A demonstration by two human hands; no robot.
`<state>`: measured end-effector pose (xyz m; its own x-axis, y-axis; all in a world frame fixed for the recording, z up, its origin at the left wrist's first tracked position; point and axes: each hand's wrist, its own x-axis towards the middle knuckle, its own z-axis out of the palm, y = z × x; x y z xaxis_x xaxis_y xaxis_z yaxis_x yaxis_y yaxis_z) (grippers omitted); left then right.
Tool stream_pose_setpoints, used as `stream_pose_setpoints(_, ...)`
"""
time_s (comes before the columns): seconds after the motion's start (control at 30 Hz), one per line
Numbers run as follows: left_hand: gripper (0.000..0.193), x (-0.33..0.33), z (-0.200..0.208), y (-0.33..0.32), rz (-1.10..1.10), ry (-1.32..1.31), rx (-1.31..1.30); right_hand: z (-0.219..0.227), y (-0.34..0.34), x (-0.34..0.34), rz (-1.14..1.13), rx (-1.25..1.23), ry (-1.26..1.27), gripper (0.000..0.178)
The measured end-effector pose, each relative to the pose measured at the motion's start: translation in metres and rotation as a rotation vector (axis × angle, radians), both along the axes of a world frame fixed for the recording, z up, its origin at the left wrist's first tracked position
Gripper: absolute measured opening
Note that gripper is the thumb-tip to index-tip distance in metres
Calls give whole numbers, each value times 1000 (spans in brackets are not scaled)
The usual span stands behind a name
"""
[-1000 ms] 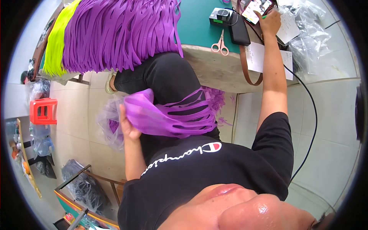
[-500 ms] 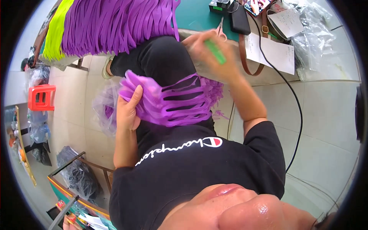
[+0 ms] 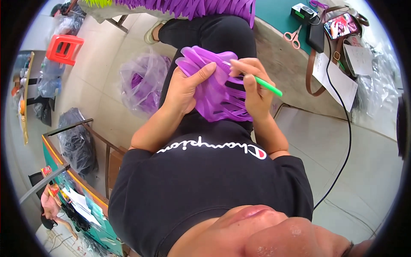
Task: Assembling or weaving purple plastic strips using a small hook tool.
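Observation:
Over my lap is a limp, glossy purple sheet [image 3: 204, 99], rubbery-looking, with long slits that divide one side into strips. My left hand [image 3: 182, 92] grips its folded end, the thumb pressed on top. At the slit side, my right hand [image 3: 258, 100] holds a slim green-handled tool [image 3: 269, 87] like a pen. The tool's pale tip points left, close to the sheet; whether it touches cannot be made out. Beyond my knees, purple strips [image 3: 201, 7] hang over the table edge beside some yellow-green ones [image 3: 97, 2].
A clear plastic bag [image 3: 143, 81] with purple pieces lies on the floor at left. Pink-handled scissors [image 3: 292, 38], a black slab-shaped device [image 3: 316, 38] and a phone [image 3: 341, 26] are on the table at right. A black cable [image 3: 347, 128] crosses the right side. A red stool [image 3: 64, 49] stands far left.
My right hand has come down from near the table edge to the purple sheet with the green-handled tool. My left hand keeps its grip. The view has shifted, showing less of the draped strips.

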<state>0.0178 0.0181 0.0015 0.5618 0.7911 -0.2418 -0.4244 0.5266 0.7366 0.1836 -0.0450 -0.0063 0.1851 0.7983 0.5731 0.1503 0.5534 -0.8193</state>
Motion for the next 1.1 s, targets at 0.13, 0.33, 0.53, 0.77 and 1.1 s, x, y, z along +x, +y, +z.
stream_pose_setpoints(0.13, 28, 0, -7, -2, -15, 51, 46, -7, 4, -14, 44, -141, 341, 15)
stream_pose_setpoints(0.33, 26, 7, -1, -3, 7, 89, 79, -12, 5, -16, -45, -187, 372, 14)
stream_pose_setpoints(0.53, 27, 7, -5, -5, 46, 68, 59, -13, 4, -13, -66, -191, 378, 14)
stream_pose_setpoints(0.77, 26, 7, -13, -6, 43, 118, 138, -13, 8, -5, -356, 87, -267, 4)
stream_pose_setpoints(1.1, 24, -7, 7, 4, -807, -13, 239, 10, 79, 78, -505, -105, -15, 9)
